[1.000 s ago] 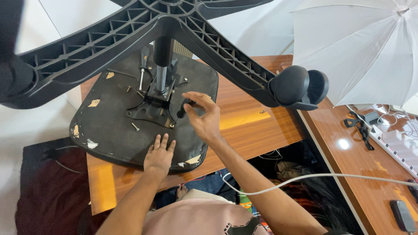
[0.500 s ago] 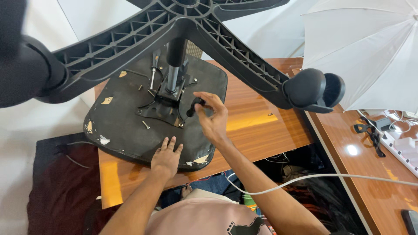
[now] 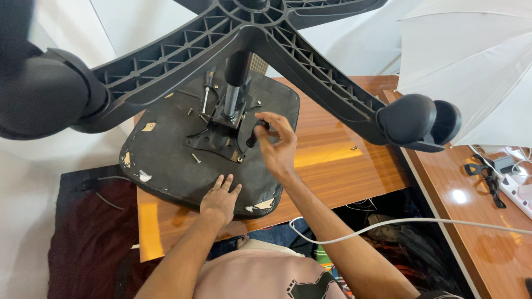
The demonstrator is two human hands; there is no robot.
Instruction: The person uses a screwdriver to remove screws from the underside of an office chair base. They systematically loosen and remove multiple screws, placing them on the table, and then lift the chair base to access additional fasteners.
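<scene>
The right hand's fingers (image 3: pixel 265 123) are curled closed around the short black knob-ended lever (image 3: pixel 256 133) that juts from the side of the black metal mounting plate (image 3: pixel 215 139). The lever's long axis runs from the plate outward toward the right hand (image 3: pixel 277 145), so this hand is on it, while the left hand (image 3: pixel 220 200) lies well apart, nearer the body. That left hand rests flat, fingers spread, holding nothing, pressing the worn black underside of the overturned chair seat (image 3: pixel 160 166). The seat sits on the glossy wooden tabletop (image 3: pixel 327 160). The black ribbed star base (image 3: pixel 244 33) with its castor wheel (image 3: pixel 418 122) rises above on the chrome gas column (image 3: pixel 231 102).
</scene>
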